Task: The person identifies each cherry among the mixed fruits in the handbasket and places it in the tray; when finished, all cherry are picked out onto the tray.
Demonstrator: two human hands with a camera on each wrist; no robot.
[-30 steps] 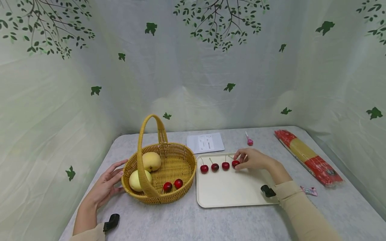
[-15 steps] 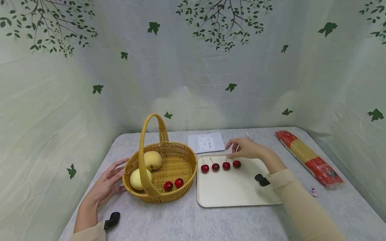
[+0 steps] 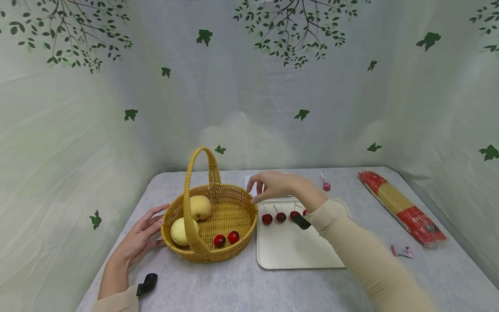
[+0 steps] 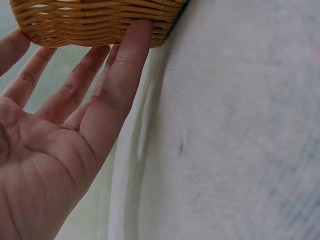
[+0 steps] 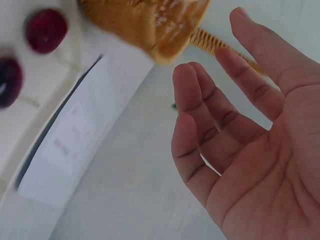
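A yellow wicker basket (image 3: 230, 203) with a tall handle stands left of centre in the head view. Two pale yellow pears (image 3: 200, 207) and two red cherries (image 3: 219, 241) lie inside it. My left hand (image 3: 138, 238) rests against the basket's left side, thumb and fingertips touching the weave (image 4: 100, 22), fingers extended. Over the basket's right rim hovers my right hand (image 3: 274, 185), its fingers loosely bent and nothing between them, as the right wrist view shows. Below that wrist, a row of stemmed cherries (image 3: 280, 217) lies along the back of the cream tray (image 3: 296, 255).
Behind the tray lies a white paper packet (image 5: 65, 145), mostly covered by the right hand in the head view. A lollipop (image 3: 326, 186), a long red and yellow pack (image 3: 401, 208) and a small pink wrapped candy (image 3: 402, 251) lie on the right.
My right hand has left the cherry at the row's right end and moved left, nothing held, to the basket's right rim. The left hand stays at the basket.
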